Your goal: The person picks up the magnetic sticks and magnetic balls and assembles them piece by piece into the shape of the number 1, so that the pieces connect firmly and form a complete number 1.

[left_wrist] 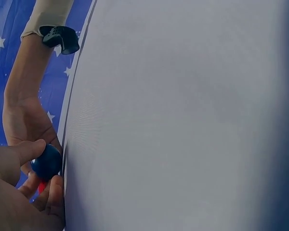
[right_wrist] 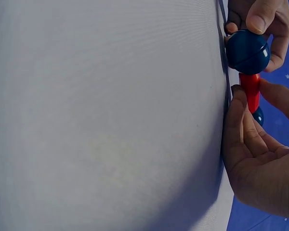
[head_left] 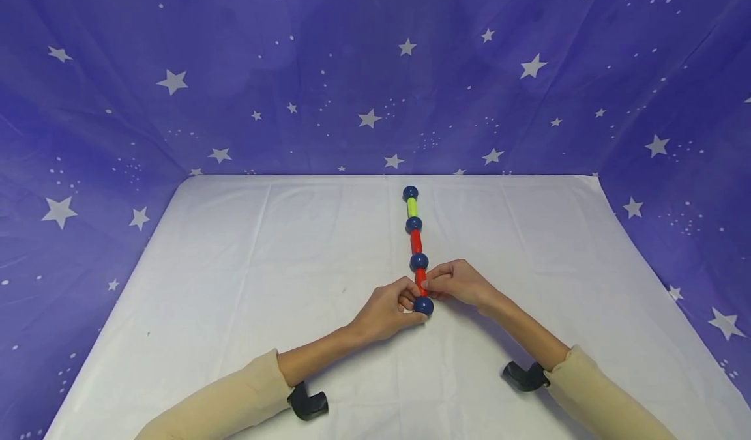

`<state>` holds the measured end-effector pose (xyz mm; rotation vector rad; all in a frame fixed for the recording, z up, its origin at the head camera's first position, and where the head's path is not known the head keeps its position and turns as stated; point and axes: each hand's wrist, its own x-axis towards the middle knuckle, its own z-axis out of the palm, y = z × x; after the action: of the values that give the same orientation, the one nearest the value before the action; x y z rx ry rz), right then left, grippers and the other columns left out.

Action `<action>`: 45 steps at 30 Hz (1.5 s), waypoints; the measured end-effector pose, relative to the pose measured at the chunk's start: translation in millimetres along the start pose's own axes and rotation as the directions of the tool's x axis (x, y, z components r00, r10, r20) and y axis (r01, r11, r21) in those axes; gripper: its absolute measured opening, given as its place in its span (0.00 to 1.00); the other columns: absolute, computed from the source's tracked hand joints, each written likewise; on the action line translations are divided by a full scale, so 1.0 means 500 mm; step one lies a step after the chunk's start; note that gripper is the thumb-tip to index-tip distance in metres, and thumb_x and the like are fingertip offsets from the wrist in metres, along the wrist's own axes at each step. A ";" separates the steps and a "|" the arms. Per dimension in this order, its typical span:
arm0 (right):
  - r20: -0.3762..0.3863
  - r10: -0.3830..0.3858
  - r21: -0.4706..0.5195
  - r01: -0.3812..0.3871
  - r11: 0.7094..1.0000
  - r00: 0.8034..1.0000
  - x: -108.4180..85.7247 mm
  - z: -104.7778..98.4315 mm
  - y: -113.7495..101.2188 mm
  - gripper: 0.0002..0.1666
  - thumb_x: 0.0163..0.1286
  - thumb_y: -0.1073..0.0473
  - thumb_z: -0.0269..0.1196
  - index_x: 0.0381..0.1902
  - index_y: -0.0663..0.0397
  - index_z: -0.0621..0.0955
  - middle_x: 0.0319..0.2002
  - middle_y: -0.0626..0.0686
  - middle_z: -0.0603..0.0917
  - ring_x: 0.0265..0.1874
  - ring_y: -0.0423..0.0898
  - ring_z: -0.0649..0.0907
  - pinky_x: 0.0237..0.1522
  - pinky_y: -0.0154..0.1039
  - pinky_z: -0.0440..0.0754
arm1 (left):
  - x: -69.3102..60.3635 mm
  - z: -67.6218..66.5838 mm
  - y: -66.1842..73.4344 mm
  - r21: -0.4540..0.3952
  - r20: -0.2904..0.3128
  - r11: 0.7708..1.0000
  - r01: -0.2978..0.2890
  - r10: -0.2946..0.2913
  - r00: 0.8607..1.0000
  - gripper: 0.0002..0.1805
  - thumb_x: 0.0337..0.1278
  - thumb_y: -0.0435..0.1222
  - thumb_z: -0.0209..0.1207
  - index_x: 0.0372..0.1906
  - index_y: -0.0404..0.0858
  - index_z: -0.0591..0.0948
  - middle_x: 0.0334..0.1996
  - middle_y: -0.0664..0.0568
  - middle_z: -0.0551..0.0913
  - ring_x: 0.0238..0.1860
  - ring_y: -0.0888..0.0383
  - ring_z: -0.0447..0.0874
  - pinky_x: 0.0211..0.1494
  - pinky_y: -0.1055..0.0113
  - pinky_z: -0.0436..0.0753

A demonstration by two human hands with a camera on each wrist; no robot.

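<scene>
A straight chain of blue balls and short rods runs away from me over the white table. At its near end, my left hand (head_left: pixel 384 311) holds the closest blue ball (head_left: pixel 424 306), thumb on the near side and fingers on the far side, as the left wrist view shows. My right hand (head_left: pixel 460 285) pinches the nearest red rod (head_left: pixel 421 283) between thumb and fingers, right beside that ball. Beyond the hands come another blue ball (head_left: pixel 419 261), a second red rod (head_left: pixel 416 242), a blue ball (head_left: pixel 413 225), a yellow-green rod (head_left: pixel 412 207) and the end ball (head_left: pixel 411 193).
White cloth (head_left: pixel 317 244) covers the table. A purple sheet with white stars (head_left: pixel 328 101) hangs behind and at both sides. A black wrist mount (head_left: pixel 308 402) sits below the left sleeve, and another mount (head_left: pixel 524 376) is at the right sleeve.
</scene>
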<state>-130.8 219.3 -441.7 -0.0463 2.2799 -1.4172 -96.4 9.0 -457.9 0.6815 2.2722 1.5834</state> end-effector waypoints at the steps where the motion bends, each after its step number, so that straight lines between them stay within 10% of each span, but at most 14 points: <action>1: -0.002 0.002 -0.003 -0.002 1.000 1.000 0.000 0.000 0.000 0.15 0.65 0.59 0.69 0.42 0.66 0.86 0.30 0.53 0.88 0.30 0.44 0.82 0.36 0.38 0.83 | 0.000 0.000 0.000 0.004 0.000 1.000 -0.001 0.001 1.000 0.18 0.50 0.30 0.73 0.45 0.35 0.79 0.36 0.52 0.83 0.35 0.63 0.81 0.41 0.72 0.81; 45: -0.143 0.011 -0.017 -0.013 1.000 0.990 0.018 0.000 -0.006 0.17 0.65 0.56 0.68 0.43 0.66 0.86 0.31 0.54 0.88 0.31 0.46 0.84 0.36 0.38 0.81 | -0.004 -0.007 0.002 -0.033 -0.003 0.999 0.024 -0.025 1.000 0.15 0.53 0.28 0.71 0.45 0.33 0.82 0.36 0.49 0.85 0.35 0.60 0.83 0.41 0.74 0.82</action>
<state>-139.3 215.6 -442.2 0.0658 2.4041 -1.4364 -95.9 5.6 -455.7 0.6404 2.2430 1.6085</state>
